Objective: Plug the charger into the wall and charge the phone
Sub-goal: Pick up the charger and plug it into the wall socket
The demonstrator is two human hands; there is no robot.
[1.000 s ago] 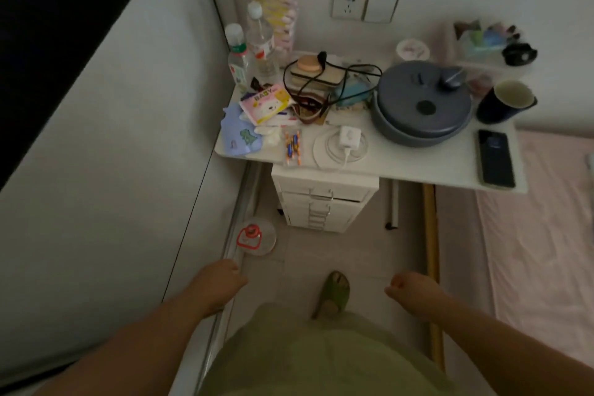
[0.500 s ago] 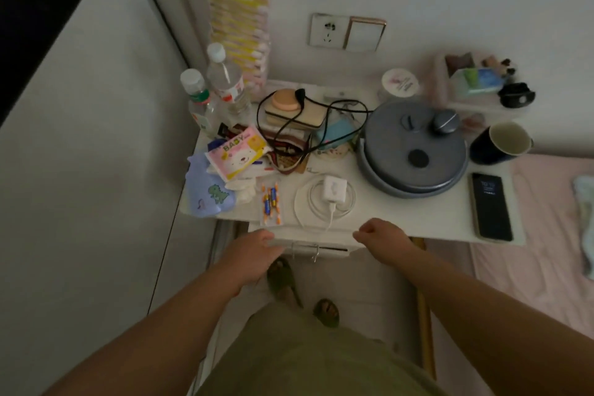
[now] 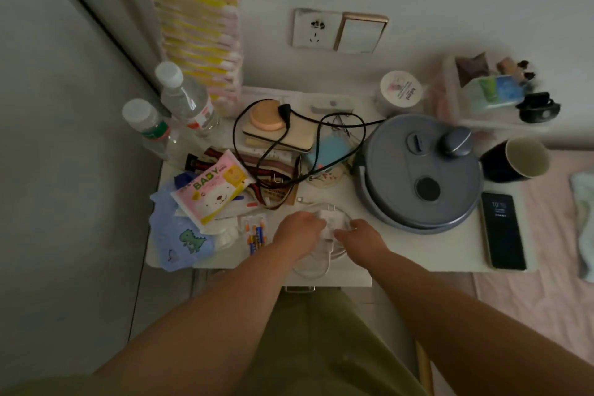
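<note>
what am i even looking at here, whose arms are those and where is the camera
There is no machine here. A person wears a camera on the head, so you look down along their own two bare arms. The left hand and right hand meet over a white charger and its coiled white cable at the front of a small white table. Both hands touch it; how firmly they grip is hard to tell. A dark phone lies at the table's right end, and the wall socket sits empty above. A grey round appliance, water bottles and a wipes pack crowd the rest.
</note>
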